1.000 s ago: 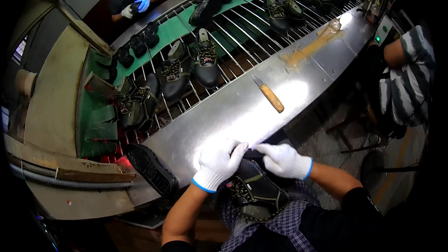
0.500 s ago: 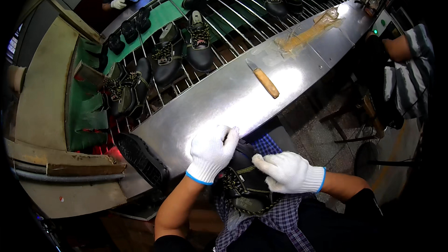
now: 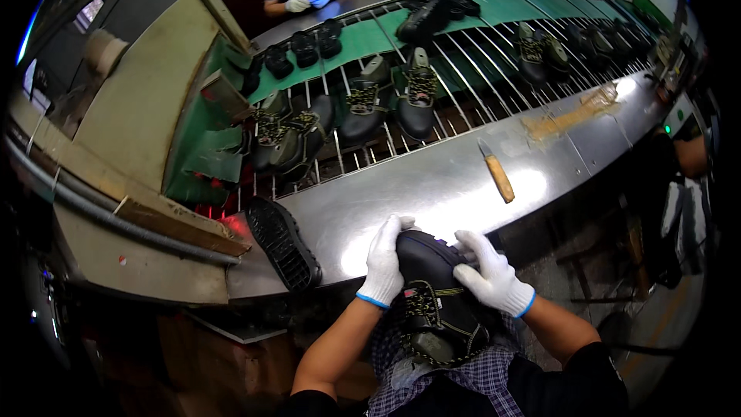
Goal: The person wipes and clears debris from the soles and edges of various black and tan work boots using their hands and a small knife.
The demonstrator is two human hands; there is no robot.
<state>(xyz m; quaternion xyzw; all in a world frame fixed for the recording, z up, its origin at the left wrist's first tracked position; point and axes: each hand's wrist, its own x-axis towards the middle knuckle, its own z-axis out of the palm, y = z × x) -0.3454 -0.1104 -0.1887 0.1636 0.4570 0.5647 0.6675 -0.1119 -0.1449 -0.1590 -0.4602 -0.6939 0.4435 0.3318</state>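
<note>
Bracketing a black shoe [image 3: 434, 276] above a checked apron [image 3: 496, 391], two gloved hands hold it near the toe, which points toward the bench [image 3: 386, 193]. The left hand [image 3: 388, 256] curves round one side of the toe; the right hand [image 3: 492, 276] clasps the opposite edge, thumb bent onto the upper, some fingertips hidden. Support from both sides presumably keeps the shoe from rolling, while the apron probably bears the heel. A knife [image 3: 497, 173] lies on the bench, its wooden handle toward the person, an arrangement that would suit easy reaching. A black sole [image 3: 284, 245], tread showing, rests at the left near edge, apparently clear of both hands. Beyond, laced shoes [image 3: 417, 102] sit on a metal rack [image 3: 467, 82], whose bars seem spaced to carry them.
</note>
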